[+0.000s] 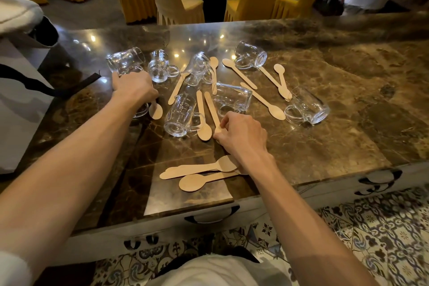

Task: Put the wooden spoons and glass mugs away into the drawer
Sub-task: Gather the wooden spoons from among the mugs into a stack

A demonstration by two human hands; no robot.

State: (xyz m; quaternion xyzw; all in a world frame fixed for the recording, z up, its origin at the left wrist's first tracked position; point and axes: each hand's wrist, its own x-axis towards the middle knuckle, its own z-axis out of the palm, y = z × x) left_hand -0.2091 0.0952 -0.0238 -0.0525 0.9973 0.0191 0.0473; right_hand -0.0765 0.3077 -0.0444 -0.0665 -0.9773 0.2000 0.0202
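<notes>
Head view. Marble counter, brown and glossy, carries every mug and spoon we can see. We take the middle mug, on its side with its handle to the right, as reference.

Right hand: just right of the middle mug. Thumb and forefinger are closed onto the near end of a wooden spoon. The spoon lies flat on the counter between the middle mug and a tipped mug beyond the hand. The remaining fingers are curled in.

Left hand: left of the middle mug, back of the hand up, over a part-hidden mug whose handle shows beside the wrist. The fingers are out of sight past the knuckles, so we cannot tell whether they grip anything. A spoon bowl sits just beside that wrist.

Beyond the middle mug: far-left mug, small mug, slanted mug, far mug. Well right of it: end mug, on its side. Scattered spoons lie among these.

Nearer us than the middle mug: three overlapping spoons, partly under the right wrist.

Drawer front, white with a dark handle, below the counter edge on our side of the middle mug: closed.
</notes>
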